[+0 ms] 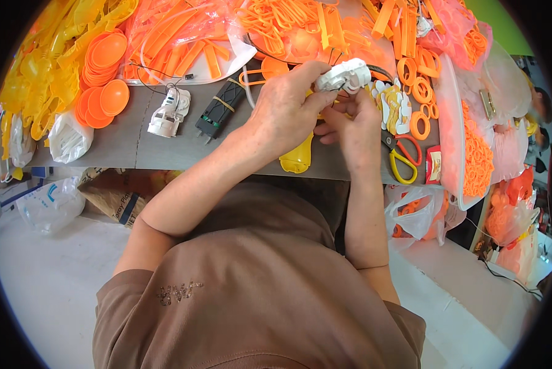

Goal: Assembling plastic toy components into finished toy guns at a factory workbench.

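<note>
My left hand (285, 106) grips a white plastic mechanism housing (348, 74) above the table's front part, with thin dark wires rising behind it. Just below the housing, my right hand (354, 123) has its fingers curled together; whatever is between them is hidden. Beneath both hands lies a yellow plastic part (297, 157). A similar white housing with wires (169, 113) rests to the left, beside a black electric screwdriver (220, 111) with a band round it. Close to my right hand are scissors (402, 158) with red and yellow handles.
Orange discs (107, 52) and yellow plastic parts (39, 74) crowd the left side. Orange strips (193, 58) lie at the back. Orange rings (421, 89) and small white-and-yellow pieces (394, 111) sit to the right, next to a pale tray (451, 123) of small orange pieces.
</note>
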{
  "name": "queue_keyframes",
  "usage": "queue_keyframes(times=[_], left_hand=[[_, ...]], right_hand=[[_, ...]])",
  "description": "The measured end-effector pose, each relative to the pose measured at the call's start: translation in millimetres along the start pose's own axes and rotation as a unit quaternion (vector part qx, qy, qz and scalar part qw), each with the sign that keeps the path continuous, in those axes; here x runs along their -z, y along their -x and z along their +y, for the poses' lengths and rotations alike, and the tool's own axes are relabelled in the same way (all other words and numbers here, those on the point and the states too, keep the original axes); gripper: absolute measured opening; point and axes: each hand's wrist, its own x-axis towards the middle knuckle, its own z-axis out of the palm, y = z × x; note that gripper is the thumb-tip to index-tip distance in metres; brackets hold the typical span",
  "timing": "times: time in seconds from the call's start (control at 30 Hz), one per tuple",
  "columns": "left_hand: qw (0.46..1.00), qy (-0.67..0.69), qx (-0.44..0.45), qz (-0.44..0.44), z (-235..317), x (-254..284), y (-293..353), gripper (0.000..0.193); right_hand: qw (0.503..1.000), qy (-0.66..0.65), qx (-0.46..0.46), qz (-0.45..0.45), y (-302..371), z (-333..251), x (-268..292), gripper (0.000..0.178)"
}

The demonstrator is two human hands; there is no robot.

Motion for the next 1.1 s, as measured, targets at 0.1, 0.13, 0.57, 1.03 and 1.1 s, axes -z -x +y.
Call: queue_keyframes(times=[0.1,0.13,0.57,1.03,1.1], left_hand=[[0.997,-0.044,-0.068,-0.019,-1,-3,-4,0.023],[0.996,-0.045,-0.069,-0.019,-4,-5,-3,0.023],[0.984,-0.124,-0.125,-0.010,-15,-3,2,0.028],[0.978,-0.136,-0.118,-0.106,-10,10,-6,0.030],[0.972,-0.173,-0.133,-0.083,-4,16,-4,0.032]], right_hand=[[0.986,-0.082,-0.088,-0.117,-19,9,19,0.021],[0.986,-0.083,-0.087,-0.116,-20,9,20,0.021],[0.893,0.238,0.376,0.071,29,44,-11,0.031],[0.922,0.138,0.346,0.103,-5,10,32,0.029],[0.968,0.042,0.245,-0.049,-17,23,34,0.030]])
